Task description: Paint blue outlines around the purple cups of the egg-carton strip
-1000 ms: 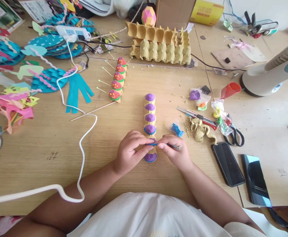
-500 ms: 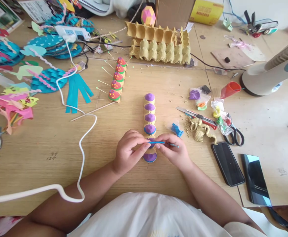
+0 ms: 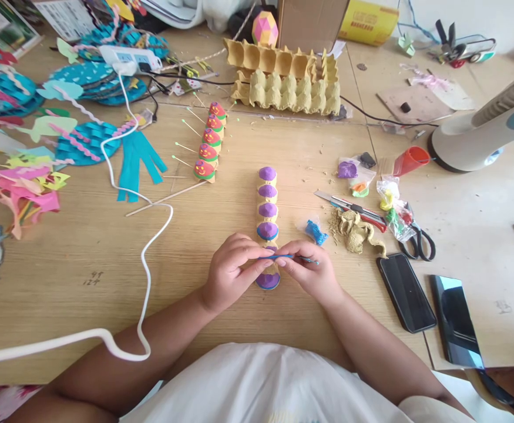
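Note:
A thin strip of blue modelling clay point(image 3: 283, 256) is stretched between my two hands. My left hand point(image 3: 234, 271) pinches its left end between thumb and fingertips. At the other side my right hand point(image 3: 310, 271) pinches it too, and a bit of blue sticks out past those fingers. Directly beneath lies an egg-carton strip point(image 3: 267, 210) with purple-topped cups in a row; some cups have a blue band round the base. My fingers partly hide the cup second from the near end. A small bag of blue clay point(image 3: 316, 231) rests just right of the strip.
Further back left stands a red-and-green painted carton strip point(image 3: 208, 144) with sticks. On the right lie a utility knife point(image 3: 353, 209), carton scraps point(image 3: 356, 235), scissors point(image 3: 422, 244) and two phones point(image 3: 406, 292). A white cable point(image 3: 146, 264) snakes along the left. Egg cartons point(image 3: 292, 91) sit behind.
Both hands stay over the strip, with the fingertips a little closer together. The visible blue clay has shifted slightly toward the left fingertips and lower.

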`<state>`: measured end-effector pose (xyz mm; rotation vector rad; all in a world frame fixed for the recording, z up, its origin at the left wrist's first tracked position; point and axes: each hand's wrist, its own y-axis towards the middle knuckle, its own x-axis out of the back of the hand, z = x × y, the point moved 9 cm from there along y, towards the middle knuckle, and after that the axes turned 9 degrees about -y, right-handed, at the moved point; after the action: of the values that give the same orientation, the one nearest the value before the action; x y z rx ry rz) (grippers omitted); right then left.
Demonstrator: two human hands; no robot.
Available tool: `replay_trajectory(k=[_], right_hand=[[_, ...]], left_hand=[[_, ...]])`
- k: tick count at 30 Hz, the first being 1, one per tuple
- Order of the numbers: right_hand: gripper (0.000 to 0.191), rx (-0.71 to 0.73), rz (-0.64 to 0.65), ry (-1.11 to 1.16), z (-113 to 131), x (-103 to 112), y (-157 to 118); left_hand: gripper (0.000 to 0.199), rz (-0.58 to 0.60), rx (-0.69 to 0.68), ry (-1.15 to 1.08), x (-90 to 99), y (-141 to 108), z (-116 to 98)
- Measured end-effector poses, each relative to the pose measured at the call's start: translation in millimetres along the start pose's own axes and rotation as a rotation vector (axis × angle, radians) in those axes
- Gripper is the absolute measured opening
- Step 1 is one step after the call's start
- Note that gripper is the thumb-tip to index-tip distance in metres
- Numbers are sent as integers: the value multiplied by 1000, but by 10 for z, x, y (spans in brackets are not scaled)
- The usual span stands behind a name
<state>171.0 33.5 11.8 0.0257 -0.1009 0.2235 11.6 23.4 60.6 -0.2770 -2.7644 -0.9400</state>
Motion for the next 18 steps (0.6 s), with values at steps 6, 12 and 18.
replay_trajectory(k=[6, 12, 18], right_hand=[[33, -19, 55, 47, 25, -41, 5], [23, 18, 35, 25, 50, -37, 3], [26, -4, 48, 54, 23, -54, -2]], left_hand=[[3, -23, 27, 24, 44, 11, -1], [15, -29, 49, 0, 51, -3, 37], [17, -6, 51, -7, 37, -8, 49]])
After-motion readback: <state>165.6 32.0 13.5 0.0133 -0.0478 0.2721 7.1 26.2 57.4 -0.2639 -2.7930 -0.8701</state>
